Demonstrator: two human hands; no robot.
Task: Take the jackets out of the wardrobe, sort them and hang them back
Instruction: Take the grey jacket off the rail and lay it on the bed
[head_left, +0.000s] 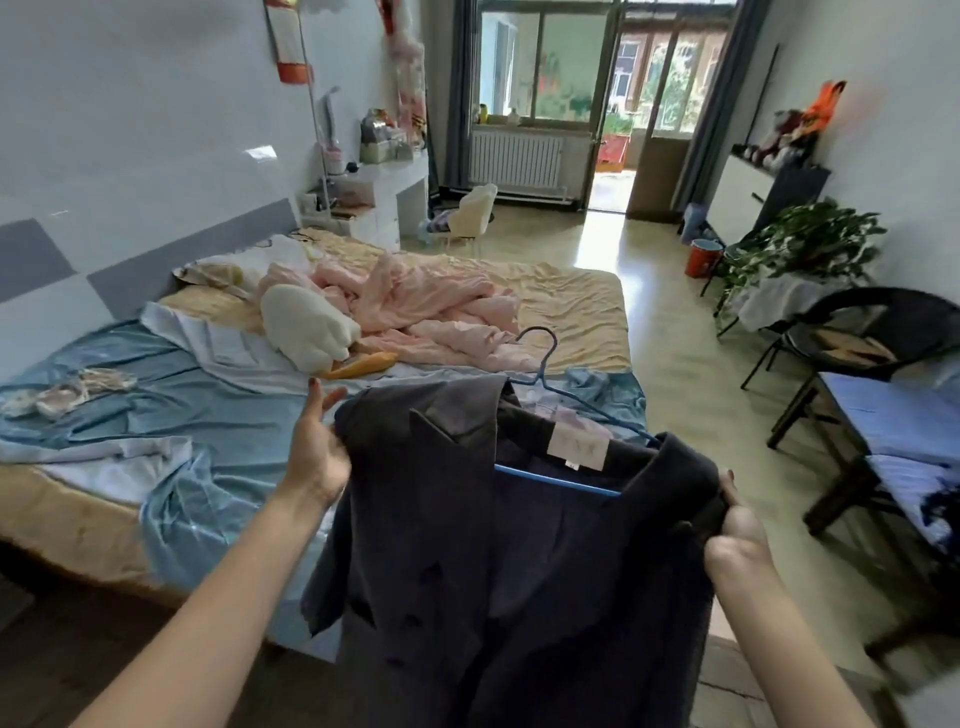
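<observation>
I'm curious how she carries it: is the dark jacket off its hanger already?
No, the dark jacket hangs on the blue hanger, whose bar runs under the collar.

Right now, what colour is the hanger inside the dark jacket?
Blue. The hanger shows best in the head view, its hook rising above the jacket collar.
</observation>
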